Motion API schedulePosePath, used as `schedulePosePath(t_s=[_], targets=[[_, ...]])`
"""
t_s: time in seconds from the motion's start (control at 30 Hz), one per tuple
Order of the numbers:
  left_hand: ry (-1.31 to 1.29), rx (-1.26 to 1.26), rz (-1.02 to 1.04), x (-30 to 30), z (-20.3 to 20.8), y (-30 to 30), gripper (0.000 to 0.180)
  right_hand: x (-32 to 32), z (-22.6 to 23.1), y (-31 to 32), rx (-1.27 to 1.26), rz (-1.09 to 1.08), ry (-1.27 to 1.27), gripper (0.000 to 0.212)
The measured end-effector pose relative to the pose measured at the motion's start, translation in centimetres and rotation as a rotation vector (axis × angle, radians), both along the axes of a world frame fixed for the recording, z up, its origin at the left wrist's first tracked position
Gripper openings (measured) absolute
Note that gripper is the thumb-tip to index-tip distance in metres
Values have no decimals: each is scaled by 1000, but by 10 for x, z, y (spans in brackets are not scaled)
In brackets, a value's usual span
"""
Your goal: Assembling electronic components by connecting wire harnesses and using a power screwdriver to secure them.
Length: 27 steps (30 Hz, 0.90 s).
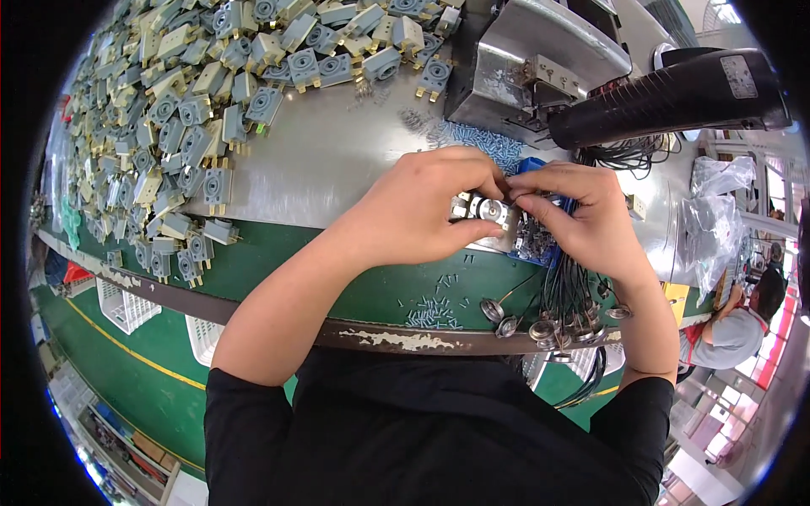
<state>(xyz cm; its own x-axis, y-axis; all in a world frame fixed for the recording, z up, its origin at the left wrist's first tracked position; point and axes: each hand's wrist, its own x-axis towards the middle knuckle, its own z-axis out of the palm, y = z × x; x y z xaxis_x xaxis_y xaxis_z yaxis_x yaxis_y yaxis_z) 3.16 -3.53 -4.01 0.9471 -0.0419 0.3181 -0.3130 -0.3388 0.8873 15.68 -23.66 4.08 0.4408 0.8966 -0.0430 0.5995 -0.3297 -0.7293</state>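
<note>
Both hands, left hand point(422, 211) and right hand point(582, 219), pinch a small grey motor part point(488, 211) above the table point(337, 152), its assembly seemingly unfinished (a large heap of grey housings point(186, 110) lies at left, with loose screws point(432, 314) nearby).

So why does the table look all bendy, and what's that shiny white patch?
Head view: the fisheye lens curves the table edge and leaves black corners; overhead light glares pale on the bare metal tabletop; the hands, left and right, look sharp around the small metal part; the pile of grey parts gets squashed and small toward the rim.
</note>
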Motion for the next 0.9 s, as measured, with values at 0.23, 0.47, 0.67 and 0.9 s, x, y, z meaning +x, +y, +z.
schedulePosePath(t_s=[0.23, 0.47, 0.67, 0.9], targets=[[24, 4, 23, -2, 3, -2, 35, -16, -3, 9, -47, -190, 215, 30], [-13, 24, 43, 0, 1, -3, 36, -14, -6, 6, -26, -149, 107, 35], [9, 38, 25, 0, 2, -3, 36, -17, -14, -2, 90, -95, -55, 36], [-14, 68, -2, 1, 3, -4, 33, -17, -19, 1, 177, -125, -116, 38]])
